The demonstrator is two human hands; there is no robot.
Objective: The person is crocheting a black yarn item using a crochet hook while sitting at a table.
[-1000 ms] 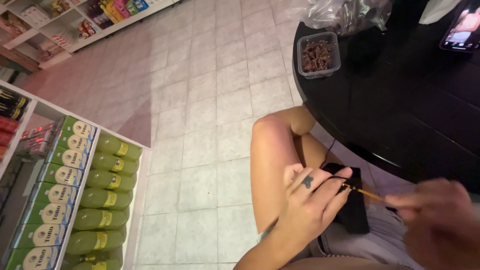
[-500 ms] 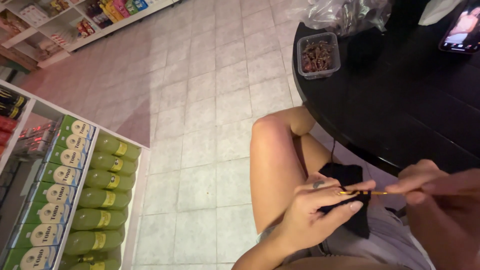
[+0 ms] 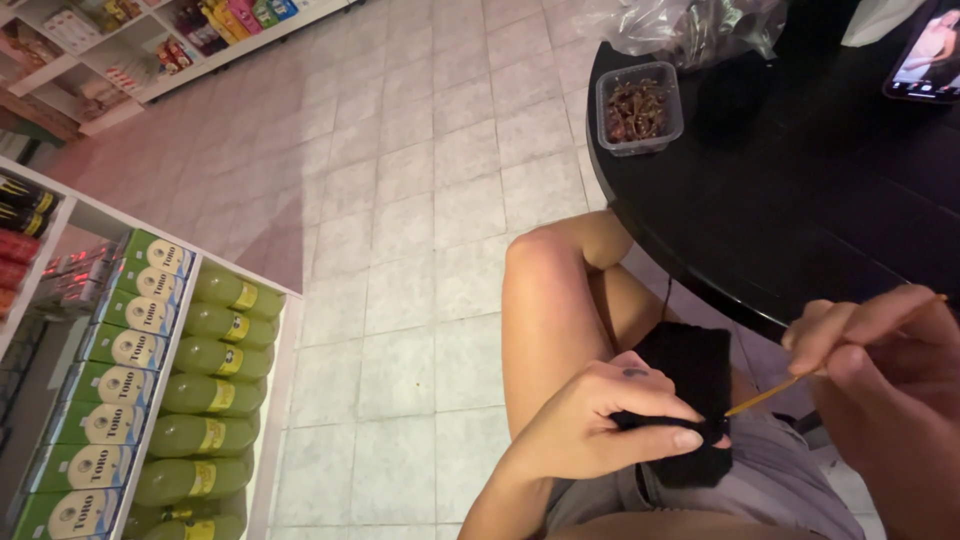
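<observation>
My left hand (image 3: 600, 425) pinches the edge of a black crocheted piece (image 3: 690, 375) that lies over my lap, thumb and fingers closed on it. Black yarn (image 3: 668, 295) runs up from the piece toward the table. My right hand (image 3: 885, 370) grips a thin yellow crochet hook (image 3: 765, 398), whose tip meets the fabric right by my left thumb. My bare knee (image 3: 545, 270) sticks out to the left of the work.
A round black table (image 3: 800, 190) stands at upper right with a clear tub of dark brown bits (image 3: 638, 108), a crumpled plastic bag (image 3: 690, 25) and a lit phone (image 3: 925, 55). A white shelf of green bottles (image 3: 200, 390) is at lower left, over a tiled floor (image 3: 400, 200).
My right hand has drawn back to the right and up with the hook. My left hand has shifted its pinch lower on the black piece.
</observation>
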